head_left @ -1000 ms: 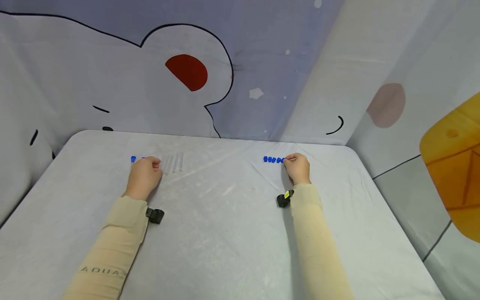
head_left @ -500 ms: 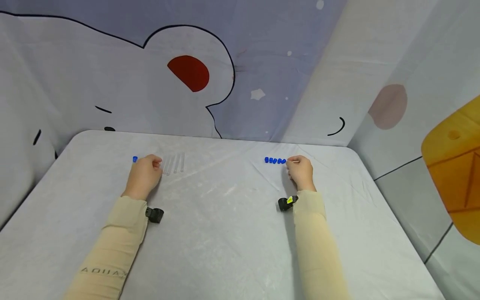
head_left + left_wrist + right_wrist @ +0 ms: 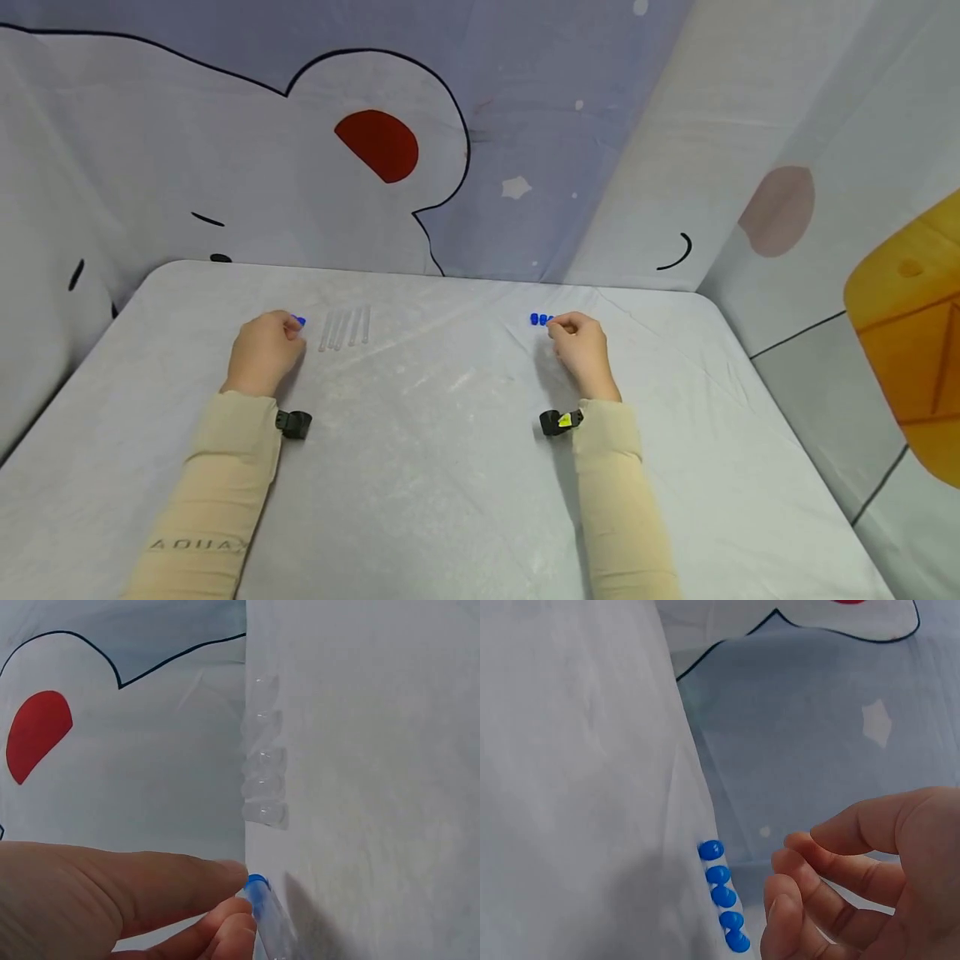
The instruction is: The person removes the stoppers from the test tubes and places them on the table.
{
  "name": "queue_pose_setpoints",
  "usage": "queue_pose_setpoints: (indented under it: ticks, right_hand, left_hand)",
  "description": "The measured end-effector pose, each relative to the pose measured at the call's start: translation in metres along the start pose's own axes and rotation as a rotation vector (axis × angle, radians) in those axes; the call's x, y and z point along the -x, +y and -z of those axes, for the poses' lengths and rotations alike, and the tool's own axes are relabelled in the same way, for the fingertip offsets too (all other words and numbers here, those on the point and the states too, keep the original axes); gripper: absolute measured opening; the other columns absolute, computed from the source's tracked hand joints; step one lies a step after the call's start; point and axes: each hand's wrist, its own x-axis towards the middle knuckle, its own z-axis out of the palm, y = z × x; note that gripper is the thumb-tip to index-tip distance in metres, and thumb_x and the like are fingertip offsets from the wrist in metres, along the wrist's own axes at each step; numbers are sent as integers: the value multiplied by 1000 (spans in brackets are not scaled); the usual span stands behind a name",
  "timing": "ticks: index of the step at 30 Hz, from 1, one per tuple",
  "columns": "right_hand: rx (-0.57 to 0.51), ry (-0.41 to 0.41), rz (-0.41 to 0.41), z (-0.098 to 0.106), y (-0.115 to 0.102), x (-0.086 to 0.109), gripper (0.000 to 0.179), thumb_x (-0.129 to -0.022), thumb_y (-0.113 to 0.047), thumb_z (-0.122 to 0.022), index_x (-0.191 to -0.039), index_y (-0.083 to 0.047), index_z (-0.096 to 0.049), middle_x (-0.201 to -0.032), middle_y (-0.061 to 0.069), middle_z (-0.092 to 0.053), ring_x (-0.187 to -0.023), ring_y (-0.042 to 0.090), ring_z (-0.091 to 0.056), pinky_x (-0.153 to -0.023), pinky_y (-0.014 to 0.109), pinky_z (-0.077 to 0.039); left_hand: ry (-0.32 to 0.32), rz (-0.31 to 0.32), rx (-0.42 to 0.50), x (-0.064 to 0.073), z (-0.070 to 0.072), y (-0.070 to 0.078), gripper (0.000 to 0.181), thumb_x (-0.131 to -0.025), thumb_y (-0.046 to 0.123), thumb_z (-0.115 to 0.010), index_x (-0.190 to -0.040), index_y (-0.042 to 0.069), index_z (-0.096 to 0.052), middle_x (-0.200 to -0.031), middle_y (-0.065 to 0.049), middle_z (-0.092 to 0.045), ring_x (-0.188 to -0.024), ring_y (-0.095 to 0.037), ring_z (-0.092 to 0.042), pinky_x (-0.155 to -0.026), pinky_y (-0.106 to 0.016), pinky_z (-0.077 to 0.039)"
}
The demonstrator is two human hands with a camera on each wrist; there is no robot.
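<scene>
A blue-capped tube (image 3: 271, 919) sits right at the fingertips of my left hand (image 3: 264, 350); I can't tell whether they pinch it. My right hand (image 3: 585, 352) curls loosely, near but apart from five caps (image 3: 723, 897).

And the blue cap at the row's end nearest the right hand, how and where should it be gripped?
Likely pinch the blue cap by its sides, across the row, the right hand coming from the outer end: it is small and round, and the neighbouring cap crowds its inner side.
</scene>
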Motion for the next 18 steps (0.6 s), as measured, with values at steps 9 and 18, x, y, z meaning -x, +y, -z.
queue_pose_setpoints:
  ticks: [9,18]
  right_hand:
    - [83,-52,87,-9,-13,8,24,-100,-20,-60,-106,-1,-73,-89,9,-67,-76,20,-58,-68,31,-48]
    - [116,-84,142,-18,-17,10,22,-99,-19,-61,-104,-2,-73,-85,8,-67,-74,20,-58,-67,32,-47]
  left_hand:
    - [43,11,-73,1,-1,-2,18,-86,-2,-64,-97,-17,-64,-97,-37,-66,-87,-53,-63,-74,-60,-51]
    - [-33,46,-139,1,1,0,15,-86,0,-66,-93,-13,-63,-91,-32,-66,-83,-48,-63,-69,-57,-51]
